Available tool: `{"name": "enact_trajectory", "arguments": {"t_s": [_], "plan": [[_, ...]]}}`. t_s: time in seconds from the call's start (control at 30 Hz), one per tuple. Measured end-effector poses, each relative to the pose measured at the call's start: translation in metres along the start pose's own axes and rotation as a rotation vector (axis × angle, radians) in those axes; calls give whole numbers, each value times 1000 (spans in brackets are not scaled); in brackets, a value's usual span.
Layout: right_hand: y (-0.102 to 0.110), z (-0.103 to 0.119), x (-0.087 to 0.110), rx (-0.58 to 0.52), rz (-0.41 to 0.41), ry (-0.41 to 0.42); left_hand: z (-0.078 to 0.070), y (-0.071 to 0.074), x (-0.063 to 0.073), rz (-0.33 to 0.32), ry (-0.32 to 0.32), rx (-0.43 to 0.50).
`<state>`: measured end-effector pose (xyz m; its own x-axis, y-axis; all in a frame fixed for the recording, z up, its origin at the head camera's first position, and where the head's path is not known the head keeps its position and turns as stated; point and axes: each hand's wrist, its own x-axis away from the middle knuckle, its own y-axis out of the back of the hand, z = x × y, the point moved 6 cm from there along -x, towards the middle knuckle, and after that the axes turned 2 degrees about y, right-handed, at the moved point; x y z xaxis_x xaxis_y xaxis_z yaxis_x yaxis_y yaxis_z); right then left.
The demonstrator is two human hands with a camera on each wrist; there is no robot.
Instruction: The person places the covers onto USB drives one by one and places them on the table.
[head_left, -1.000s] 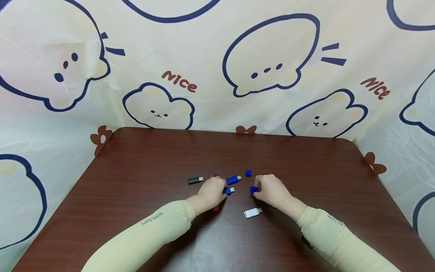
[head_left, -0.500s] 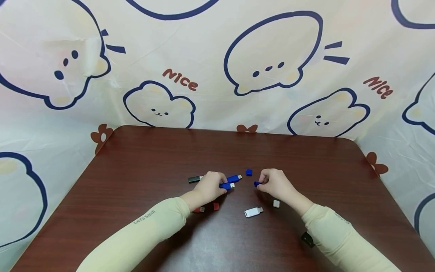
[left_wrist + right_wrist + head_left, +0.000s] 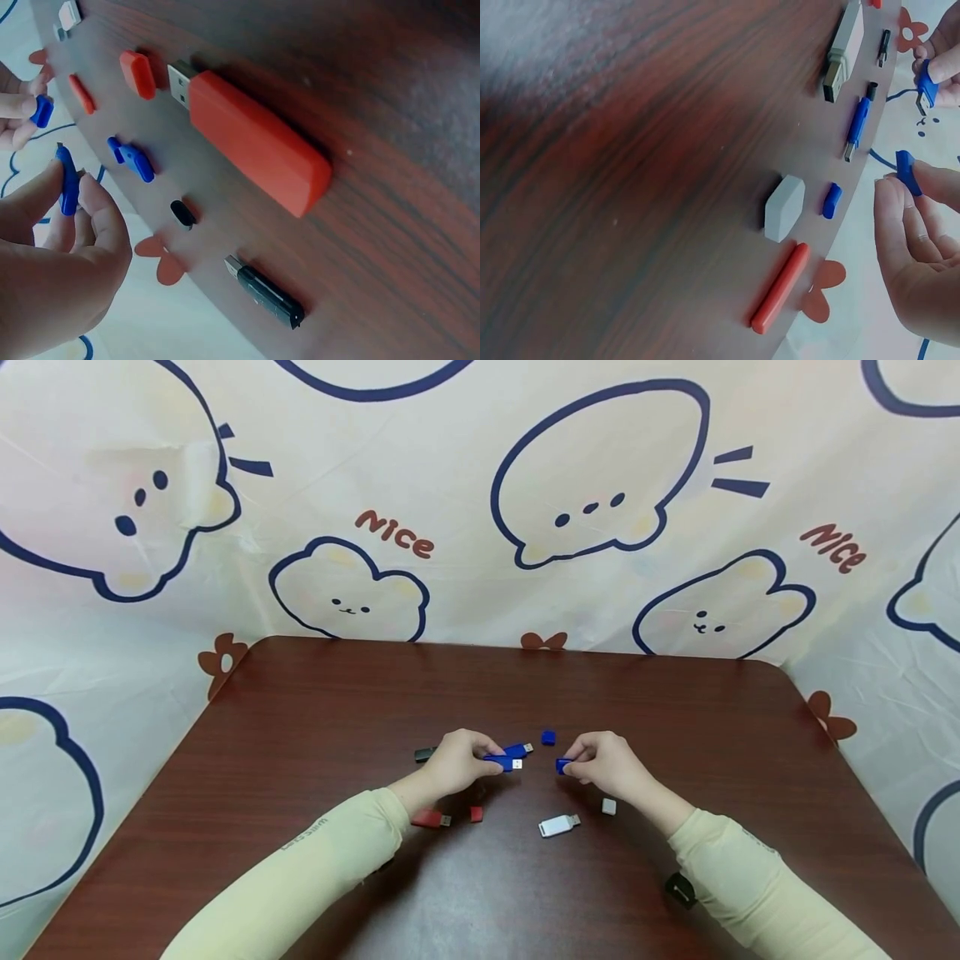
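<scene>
My left hand [image 3: 456,765] pinches a blue USB flash drive [image 3: 501,763] by its body, its metal plug pointing right. In the left wrist view that flash drive [image 3: 68,180] is above the table between thumb and fingers. Across a small gap, my right hand [image 3: 611,768] pinches a small blue cap [image 3: 562,766]; the right wrist view shows this cap [image 3: 908,173] at the fingertips. Drive and cap are apart. Behind the left fingers lies a second blue flash drive [image 3: 518,750], with another blue cap [image 3: 548,737] to its right.
On the brown table [image 3: 480,893] lie a white flash drive [image 3: 557,827], a white cap [image 3: 609,807], a red flash drive [image 3: 429,819], a red cap [image 3: 476,814] and a partly hidden black flash drive [image 3: 423,755]. A red stick-shaped piece [image 3: 780,289] shows in the right wrist view.
Both hands have risen from the table with the blue flash drive and blue cap. The left hand has shifted slightly left, uncovering the red flash drive; the white cap has come into view.
</scene>
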<state>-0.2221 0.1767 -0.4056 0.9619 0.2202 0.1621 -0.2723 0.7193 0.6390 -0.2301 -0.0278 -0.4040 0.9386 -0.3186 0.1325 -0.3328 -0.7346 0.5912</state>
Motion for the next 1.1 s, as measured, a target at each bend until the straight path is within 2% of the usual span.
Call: {"name": "enact_trajectory", "arguments": {"t_s": [0.37, 1.1], "plan": [[-2, 7, 3, -51, 11, -21, -3, 0, 3, 27, 35, 94], [-6, 9, 2, -55, 11, -9, -1, -3, 5, 49, 104, 143]]}}
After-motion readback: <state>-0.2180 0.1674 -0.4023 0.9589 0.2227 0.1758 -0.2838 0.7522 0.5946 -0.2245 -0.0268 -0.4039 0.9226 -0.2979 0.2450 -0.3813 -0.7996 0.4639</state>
